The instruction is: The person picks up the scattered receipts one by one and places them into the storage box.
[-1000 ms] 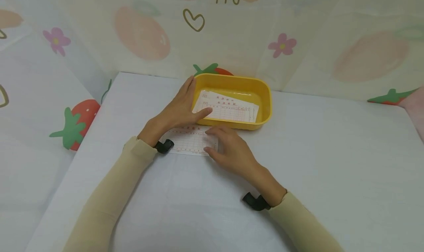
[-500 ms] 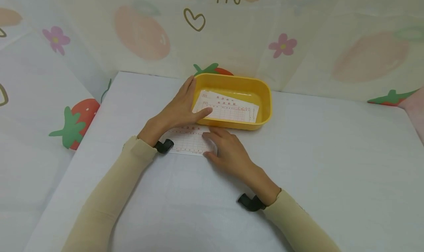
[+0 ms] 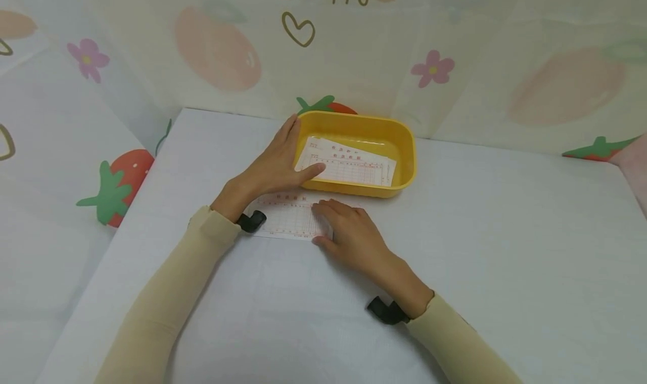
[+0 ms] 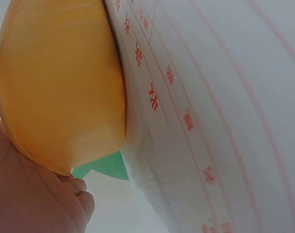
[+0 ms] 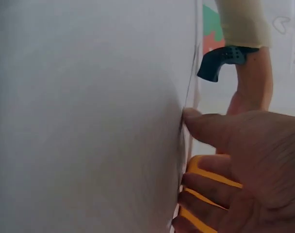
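Observation:
A yellow plastic basin [image 3: 371,191] stands at the back of the table with several printed receipt slips [image 3: 349,168] inside. My left hand [image 3: 273,165] holds its left end, thumb over the front rim and fingers along the outer side. In the left wrist view the yellow wall [image 4: 65,73] meets that hand [image 4: 36,189]. Another receipt slip [image 3: 288,218] with red print lies flat in front of the basin, partly under my left wrist. My right hand [image 3: 356,235] rests at this slip's right end, thumb and fingers apart, fingertips touching the paper.
A white cloth covers the table [image 3: 480,232]. Behind it hangs a curtain [image 3: 354,58] printed with fruit and flowers, close to the basin's back rim. Dark curved pieces [image 3: 386,310] sit at both wrists, below the beige sleeves.
The right hand has shifted slightly over the slip's right end, its fingers drawing a little closer to the paper. The left hand and the basin have stayed in place.

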### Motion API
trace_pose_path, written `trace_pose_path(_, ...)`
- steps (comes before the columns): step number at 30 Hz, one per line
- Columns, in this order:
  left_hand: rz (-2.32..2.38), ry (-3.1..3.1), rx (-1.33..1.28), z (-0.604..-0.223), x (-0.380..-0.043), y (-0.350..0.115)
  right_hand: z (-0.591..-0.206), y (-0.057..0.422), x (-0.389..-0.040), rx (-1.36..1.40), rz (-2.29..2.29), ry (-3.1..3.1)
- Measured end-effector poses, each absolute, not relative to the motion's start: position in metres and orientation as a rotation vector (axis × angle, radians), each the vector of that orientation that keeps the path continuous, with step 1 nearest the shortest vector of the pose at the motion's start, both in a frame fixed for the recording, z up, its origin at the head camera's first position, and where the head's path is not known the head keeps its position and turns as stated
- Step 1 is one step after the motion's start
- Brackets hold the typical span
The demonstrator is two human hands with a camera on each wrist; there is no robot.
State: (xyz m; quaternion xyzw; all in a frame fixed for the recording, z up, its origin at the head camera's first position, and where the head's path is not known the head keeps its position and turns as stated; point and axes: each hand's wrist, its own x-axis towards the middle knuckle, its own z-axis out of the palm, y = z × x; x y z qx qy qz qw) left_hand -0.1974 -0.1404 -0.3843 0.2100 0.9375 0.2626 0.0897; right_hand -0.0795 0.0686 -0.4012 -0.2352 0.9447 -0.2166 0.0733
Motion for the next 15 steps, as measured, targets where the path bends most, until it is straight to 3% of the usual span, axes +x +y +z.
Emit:
trace_pose_path(5, 0.773, 2.798, 0.632, -0.3850, -0.1981, -0.1394, -0.4021, 0.0700, -0.0824, -0.679, -0.794, 2.865)
trace_pose_path(15, 0.797, 2.805, 0.653, -0.3886, -0.1997, -0.1396, -0.4049, 0.0672, -0.0809, -0.682, -0.655, 2.849)
